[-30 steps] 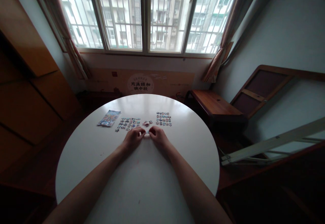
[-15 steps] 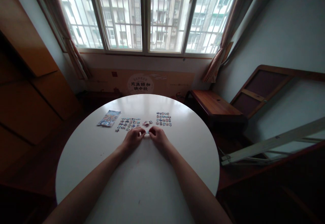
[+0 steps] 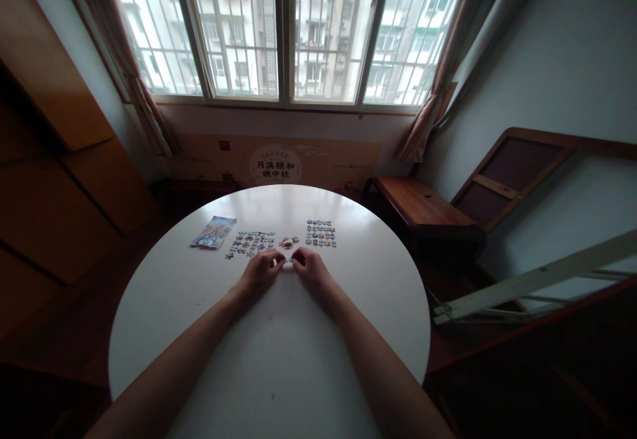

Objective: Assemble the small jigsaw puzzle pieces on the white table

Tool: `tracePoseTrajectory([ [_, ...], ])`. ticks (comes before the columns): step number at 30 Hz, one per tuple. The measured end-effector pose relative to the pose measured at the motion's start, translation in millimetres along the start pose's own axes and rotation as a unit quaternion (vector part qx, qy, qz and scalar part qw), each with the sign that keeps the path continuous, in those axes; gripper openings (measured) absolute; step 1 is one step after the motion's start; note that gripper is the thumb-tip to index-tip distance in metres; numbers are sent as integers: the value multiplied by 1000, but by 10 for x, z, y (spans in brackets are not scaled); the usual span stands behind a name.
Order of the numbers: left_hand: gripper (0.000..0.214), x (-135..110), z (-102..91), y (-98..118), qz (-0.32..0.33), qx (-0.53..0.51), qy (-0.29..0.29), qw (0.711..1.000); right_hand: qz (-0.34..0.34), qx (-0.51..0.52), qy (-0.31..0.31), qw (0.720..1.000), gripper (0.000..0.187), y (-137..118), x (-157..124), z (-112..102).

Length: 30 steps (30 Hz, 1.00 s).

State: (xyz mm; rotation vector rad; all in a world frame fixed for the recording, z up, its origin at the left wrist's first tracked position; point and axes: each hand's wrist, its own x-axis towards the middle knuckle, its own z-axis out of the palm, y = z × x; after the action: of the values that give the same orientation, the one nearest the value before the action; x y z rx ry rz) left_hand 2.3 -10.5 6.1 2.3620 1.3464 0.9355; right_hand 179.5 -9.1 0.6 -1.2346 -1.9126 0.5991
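At the middle of the white round table (image 3: 279, 346), my left hand (image 3: 263, 268) and my right hand (image 3: 309, 265) face each other, fingers pinched. Between their fingertips shows a small light-blue jigsaw puzzle piece (image 3: 288, 260), mostly hidden; both hands grip it from either side, low over the tabletop. Whether it is one piece or two joined is too small to tell. Just beyond lies a little cluster of puzzle pieces (image 3: 288, 243). Spread-out puzzle pieces (image 3: 251, 243) lie past my left hand, and rows of puzzle pieces (image 3: 321, 234) past my right hand.
A colourful printed picture sheet (image 3: 214, 233) lies on the table's left side. Beyond the table stand a printed cardboard panel (image 3: 318, 160) and a barred window. A wooden bench (image 3: 423, 201) is at the right, and wooden cabinets (image 3: 99, 200) at the left.
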Motion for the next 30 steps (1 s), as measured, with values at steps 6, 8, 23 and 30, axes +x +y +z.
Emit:
tracePoseTrajectory([
  [6, 13, 5, -3, 1, 6, -4, 5, 1000, -1, 0, 3, 1000, 9, 14, 4, 8],
  [8, 13, 6, -5, 3, 6, -2, 6, 1000, -2, 0, 3, 1000, 8, 23, 6, 15],
  [23, 13, 14, -13, 6, 1, 12, -9, 1000, -1, -1, 0, 1000, 8, -19, -2, -12],
  [30, 14, 4, 1, -4, 2, 6, -3, 1000, -5, 1, 5, 1000, 8, -4, -7, -5],
])
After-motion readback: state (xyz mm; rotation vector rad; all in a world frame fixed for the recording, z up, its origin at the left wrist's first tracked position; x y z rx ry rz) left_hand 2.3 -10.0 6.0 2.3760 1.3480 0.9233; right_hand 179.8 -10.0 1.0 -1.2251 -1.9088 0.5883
